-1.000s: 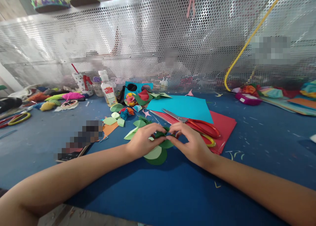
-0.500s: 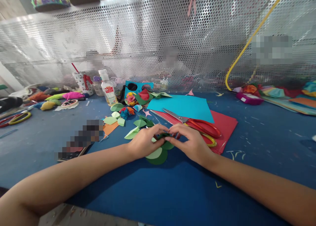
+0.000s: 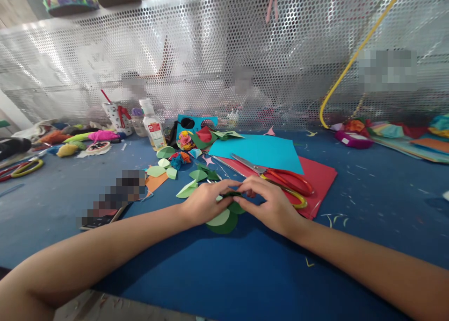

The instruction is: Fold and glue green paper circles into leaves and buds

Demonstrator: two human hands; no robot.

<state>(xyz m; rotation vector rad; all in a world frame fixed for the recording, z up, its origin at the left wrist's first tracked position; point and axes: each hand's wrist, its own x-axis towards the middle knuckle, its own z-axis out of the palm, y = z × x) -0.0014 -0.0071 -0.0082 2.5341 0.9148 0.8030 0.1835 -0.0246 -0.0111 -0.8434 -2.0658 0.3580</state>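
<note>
Green paper piece point(image 3: 232, 194) pinched between left grip point(image 3: 201, 202) and right grip point(image 3: 271, 205), both closed on it, fingertips meeting low over blue desk point(image 3: 228, 274). Green paper discs point(image 3: 223, 221) lying flat directly beneath. Red-handled scissors point(image 3: 288, 181) just beyond right grip, across red sheet point(image 3: 321, 175) and teal sheet point(image 3: 259, 152). Glue bottle point(image 3: 153, 124) farther back; perforated metal screen point(image 3: 217, 54) along rear edge.
</note>
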